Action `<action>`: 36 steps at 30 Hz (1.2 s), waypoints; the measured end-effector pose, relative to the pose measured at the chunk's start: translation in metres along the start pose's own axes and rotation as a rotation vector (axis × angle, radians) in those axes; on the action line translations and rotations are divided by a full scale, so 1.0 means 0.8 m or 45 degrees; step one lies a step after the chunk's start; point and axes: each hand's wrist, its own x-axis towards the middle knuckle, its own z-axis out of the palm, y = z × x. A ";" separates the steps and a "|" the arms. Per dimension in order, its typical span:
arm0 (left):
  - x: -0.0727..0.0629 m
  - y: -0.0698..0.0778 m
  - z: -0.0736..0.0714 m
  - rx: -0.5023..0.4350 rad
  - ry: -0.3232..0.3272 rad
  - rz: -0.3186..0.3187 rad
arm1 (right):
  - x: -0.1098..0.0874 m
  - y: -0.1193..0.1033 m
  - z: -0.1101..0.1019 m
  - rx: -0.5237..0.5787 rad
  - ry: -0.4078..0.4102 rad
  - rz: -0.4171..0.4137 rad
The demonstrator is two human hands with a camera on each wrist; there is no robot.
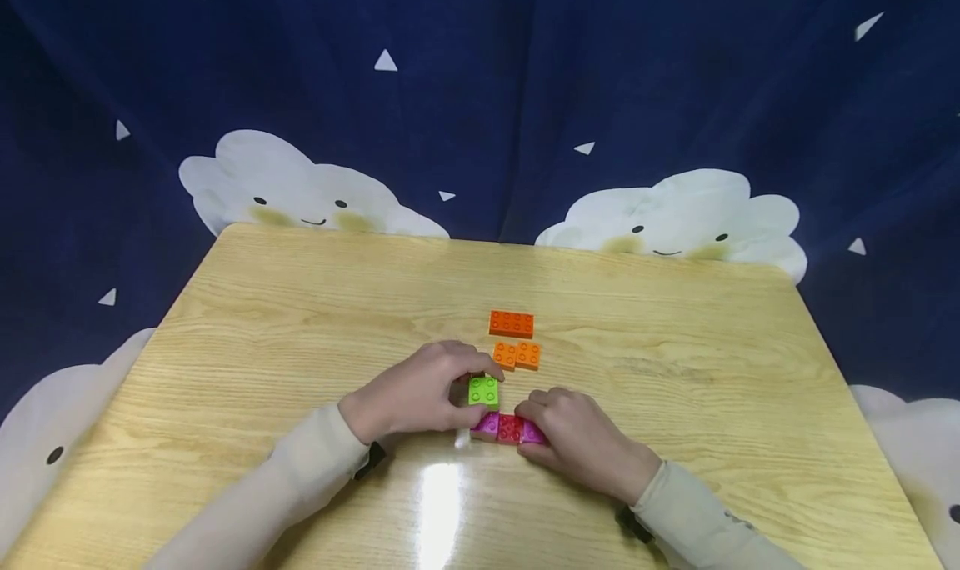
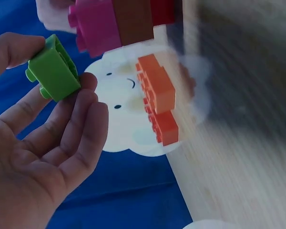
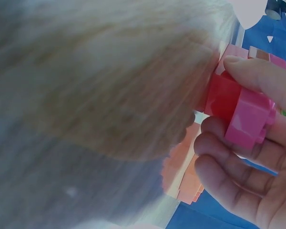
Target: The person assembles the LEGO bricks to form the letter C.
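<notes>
My left hand point(image 1: 420, 393) pinches a lime-green 2x2 toy brick point(image 1: 483, 393) between thumb and fingers, studs up. In the left wrist view its hollow underside shows, apart from the bricks nearby. Below and beside it is a low assembly with a pink brick point(image 1: 486, 425) at the left, a red brick point(image 1: 510, 427) in the middle and another pink brick point(image 1: 532, 433) at the right. My right hand point(image 1: 581, 441) grips the right end of this assembly. A brown brick point(image 2: 133, 21) lies under the left pink brick.
Behind the hands, two small orange bricks point(image 1: 528, 355) sit side by side on the wooden table point(image 1: 300, 303). Farther back lies a longer red-orange brick point(image 1: 512, 323). A dark blue curtain point(image 1: 480, 78) with cloud prints hangs beyond the table's far edge.
</notes>
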 end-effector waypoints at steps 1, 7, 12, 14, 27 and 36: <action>-0.001 0.001 0.002 0.017 0.002 0.009 | 0.000 0.000 0.000 0.003 0.000 0.000; -0.006 0.006 0.009 0.080 0.012 0.034 | 0.000 0.001 0.000 0.008 0.008 -0.004; -0.010 0.011 0.012 0.093 0.007 0.046 | -0.001 0.001 0.000 0.007 0.014 -0.011; -0.012 0.012 0.014 0.110 0.003 0.035 | -0.001 0.001 0.000 0.009 0.013 -0.013; -0.011 0.014 0.015 0.178 -0.001 0.056 | 0.001 0.002 0.000 0.021 -0.003 0.003; -0.013 0.014 0.019 0.270 0.006 0.114 | 0.000 0.002 0.001 0.015 -0.007 0.009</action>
